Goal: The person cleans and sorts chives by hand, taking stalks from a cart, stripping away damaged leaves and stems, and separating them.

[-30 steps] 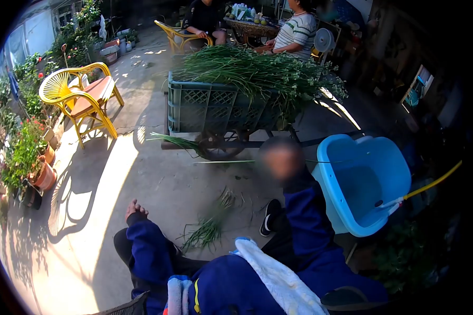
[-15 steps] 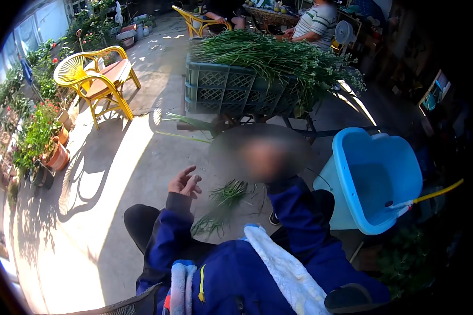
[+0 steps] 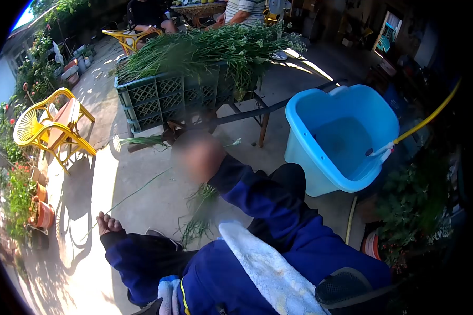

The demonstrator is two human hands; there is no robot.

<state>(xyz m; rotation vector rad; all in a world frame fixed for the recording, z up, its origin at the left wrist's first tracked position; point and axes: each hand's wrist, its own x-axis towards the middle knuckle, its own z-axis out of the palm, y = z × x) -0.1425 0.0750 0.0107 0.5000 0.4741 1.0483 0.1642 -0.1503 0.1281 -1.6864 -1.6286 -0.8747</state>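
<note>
My left hand is at the lower left, closed on the end part of a long thin green stalk. The stalk slants up to the right toward my right hand. A blur covers my right hand, so its fingers and anything between them are hidden. Just beyond it, a small bundle of green stalks sticks out to the left at the crate's foot. Cut greens lie on the ground between my arms. Ahead stands a dark green crate heaped with long flowering stalks.
A blue tub with a yellow hose stands at the right. At the left are a yellow chair and potted plants. Two people sit beyond the crate near a table. A metal bar extends rightward from the crate's stand.
My left hand has moved down and left and closed on a stalk. My right hand has moved left in view. The view has turned, shifting the crate and tub left.
</note>
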